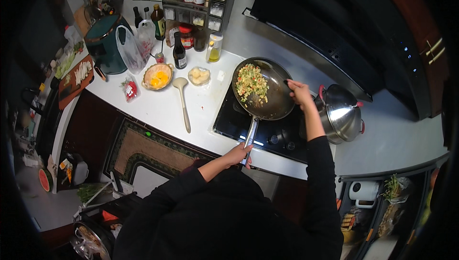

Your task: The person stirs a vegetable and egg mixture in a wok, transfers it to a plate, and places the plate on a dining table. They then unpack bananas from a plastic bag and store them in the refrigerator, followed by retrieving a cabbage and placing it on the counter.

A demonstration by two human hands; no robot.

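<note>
A dark frying pan (278,95) is over the black cooktop (229,116), with chopped egg-like and green and red food (252,82) gathered on its left side. My left hand (238,154) is closed around the pan's metal handle. My right hand (298,91) is at the pan's right rim, fingers bent around a small dark thing that is mostly hidden; whether it touches the pan is unclear. On the white counter to the left lie a beige ladle (183,98), a bowl of raw egg yolks (160,77) and a plastic-wrapped pack of pale round pieces (199,76).
A steel pot with red handles (340,113) stands right of the pan, close to my right forearm. The range hood (304,34) overhangs the back. An oil jug (214,48), a dark bottle (179,52) and a green bin-like container (107,45) stand along the counter's back.
</note>
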